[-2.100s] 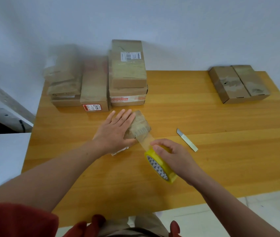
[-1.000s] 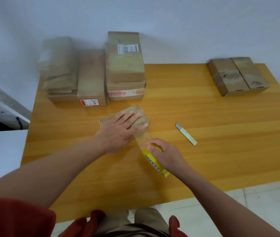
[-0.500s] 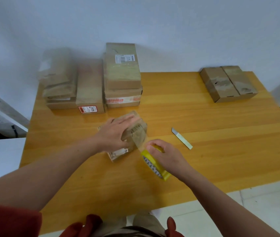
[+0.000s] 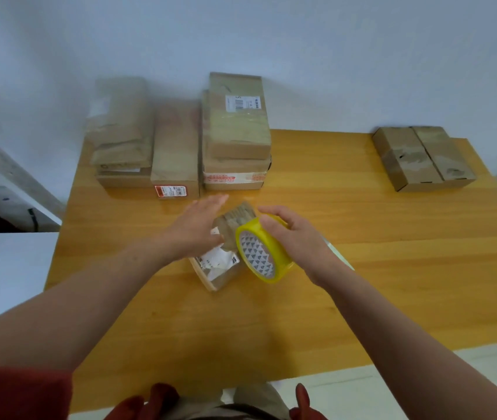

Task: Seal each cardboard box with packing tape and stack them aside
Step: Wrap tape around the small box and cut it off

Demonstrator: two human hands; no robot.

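Wooden surface [image 4: 392, 268] seen from above. L grip [image 4: 192, 231], fingers straight, rests on a small cardboard box [image 4: 220, 268] w/ white label, centre. R grip [image 4: 298, 237] curls round a yellow tape roll [image 4: 259, 253] just beside the box's right. Box stacks [image 4: 236, 131] back left; two boxes [image 4: 423, 157] back right.

You have one table [image 4: 362, 298] and two hands over it, left hand [image 4: 192, 231] and right hand [image 4: 295, 237]. There is one tape roll [image 4: 259, 253]. One blade [image 4: 340, 256] shows, half hidden by your right wrist. Six boxes count clearly: one near box [image 4: 223, 268], one labelled box [image 4: 174, 153], a centre stack of two, top box [image 4: 236, 128] on bottom box [image 4: 235, 174], and two far right, inner box [image 4: 405, 159] and outer box [image 4: 444, 153]. The left pile [image 4: 120, 140] is blurred; it holds at least two more.
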